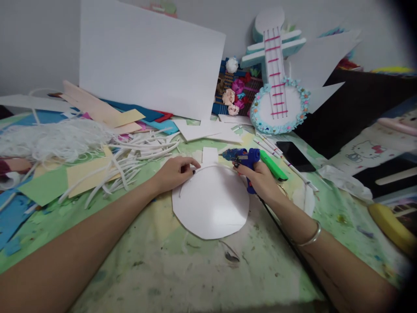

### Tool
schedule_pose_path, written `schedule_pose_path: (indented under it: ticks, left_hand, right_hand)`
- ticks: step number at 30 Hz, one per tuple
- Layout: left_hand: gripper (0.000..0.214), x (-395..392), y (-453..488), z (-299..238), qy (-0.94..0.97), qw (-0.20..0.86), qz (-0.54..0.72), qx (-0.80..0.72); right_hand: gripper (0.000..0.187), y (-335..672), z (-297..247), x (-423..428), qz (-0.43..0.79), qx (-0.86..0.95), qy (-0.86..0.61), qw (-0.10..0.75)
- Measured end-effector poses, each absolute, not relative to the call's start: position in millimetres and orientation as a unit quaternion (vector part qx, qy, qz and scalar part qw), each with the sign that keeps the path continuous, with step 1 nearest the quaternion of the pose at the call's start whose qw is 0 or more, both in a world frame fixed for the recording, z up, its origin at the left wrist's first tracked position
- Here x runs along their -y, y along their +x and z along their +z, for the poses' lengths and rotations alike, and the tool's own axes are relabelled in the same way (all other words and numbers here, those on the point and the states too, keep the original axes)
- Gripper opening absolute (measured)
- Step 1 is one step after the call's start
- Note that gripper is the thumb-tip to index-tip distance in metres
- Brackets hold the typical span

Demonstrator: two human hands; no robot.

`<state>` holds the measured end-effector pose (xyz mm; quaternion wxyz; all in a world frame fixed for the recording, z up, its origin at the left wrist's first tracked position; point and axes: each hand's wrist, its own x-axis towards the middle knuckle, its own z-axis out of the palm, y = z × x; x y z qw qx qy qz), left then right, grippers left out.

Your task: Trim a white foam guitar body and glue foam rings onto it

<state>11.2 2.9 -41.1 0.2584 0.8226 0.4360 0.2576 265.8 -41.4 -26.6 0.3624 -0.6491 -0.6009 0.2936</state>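
Round white board point(213, 208) lies flat on the worktop point(146, 269). Left hand point(174, 174): at the board's upper left edge, fingers bent, fingertips at a thin white strip point(211, 165) curving along the board's upper edge; cannot tell whether it pinches or only presses. Right hand point(260, 178): closed round a blue glue gun point(247, 158) at the board's upper right, nozzle directed left toward the small white rectangle point(209, 155) at the board's top. Right of the board: 1 bright green tool point(273, 165) and 1 black phone point(296, 156). Left of the board: loose white strips point(146, 148). Behind the board, to its right: 1 stringed-instrument model point(276, 91), leaning upright
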Motion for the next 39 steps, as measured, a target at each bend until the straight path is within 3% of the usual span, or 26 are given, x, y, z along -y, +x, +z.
schedule_pose_path:
  ticks: [10, 28, 39]
  left_hand:
    - [0.031, -1, 13, -42, 0.825, 0.225, 0.266, -0.445]
    - [0.029, 0, 12, -44, 0.807, 0.252, 0.289, -0.449]
    - [0.026, 3, 15, -41, 0.805, 0.223, 0.292, -0.465]
  right_hand:
    - [0.035, 262, -24, 38, 0.337, 0.577, -0.633, 0.39]
    - [0.024, 258, -32, 40, 0.236, 0.647, -0.644, 0.333]
    - [0.014, 256, -35, 40, 0.243, 0.629, -0.644, 0.36]
